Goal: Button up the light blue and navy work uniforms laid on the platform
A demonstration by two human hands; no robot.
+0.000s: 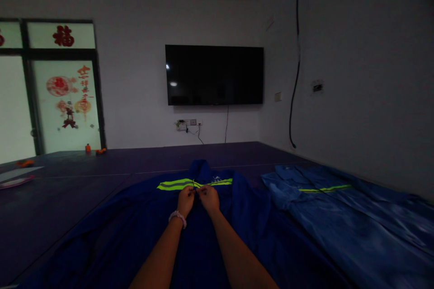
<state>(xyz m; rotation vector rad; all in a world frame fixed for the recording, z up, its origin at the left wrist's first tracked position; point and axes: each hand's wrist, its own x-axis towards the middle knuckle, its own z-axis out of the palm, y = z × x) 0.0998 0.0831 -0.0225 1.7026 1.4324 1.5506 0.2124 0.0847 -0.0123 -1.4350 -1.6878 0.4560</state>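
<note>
A dark blue work jacket (203,253) lies spread on the purple table in front of me, its collar pointing away. A yellow-green and grey reflective stripe (174,184) crosses its chest. My left hand (186,199), with a pale scrunchie (178,218) on the wrist, pinches the jacket's front edge just below the stripe. Close beside it, my right hand (208,198) pinches the facing edge of the same front opening. The fingertips nearly meet. Whether a button or other fastener sits between them is too small and dark to tell.
Another blue jacket (339,216) with a yellow-green stripe lies to the right. Small orange objects (101,151) stand at the table's far left, and a pink-rimmed plate-like item (16,182) is nearer. A black cable (294,99) hangs down the right wall; a television (214,75) hangs behind.
</note>
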